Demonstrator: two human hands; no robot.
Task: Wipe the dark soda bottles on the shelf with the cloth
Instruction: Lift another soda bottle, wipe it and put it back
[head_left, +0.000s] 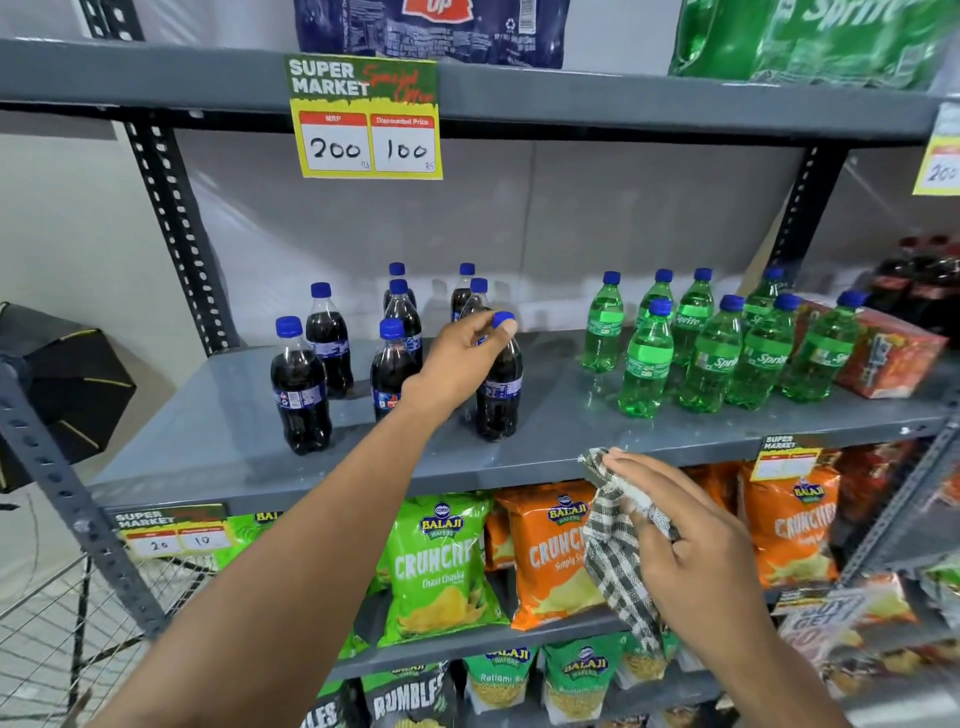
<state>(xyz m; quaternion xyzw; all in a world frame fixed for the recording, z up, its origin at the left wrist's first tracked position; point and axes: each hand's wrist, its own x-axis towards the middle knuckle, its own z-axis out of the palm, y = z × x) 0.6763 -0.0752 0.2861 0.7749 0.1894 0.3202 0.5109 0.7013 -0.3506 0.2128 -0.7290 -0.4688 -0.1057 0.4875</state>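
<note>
The grey shelf has bare room along its front edge. The dark soda bottles stand at its left part. The left hand pinches the front bottle at its neck; the right hand clutches the checked cloth below the shelf's edge

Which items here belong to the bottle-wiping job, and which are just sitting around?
Job:
- dark soda bottles
- the one gripped at its cap by the left hand
- checked cloth in the right hand

Not involved:
- green Sprite bottles
- chip bags
- price card
- orange carton
</note>
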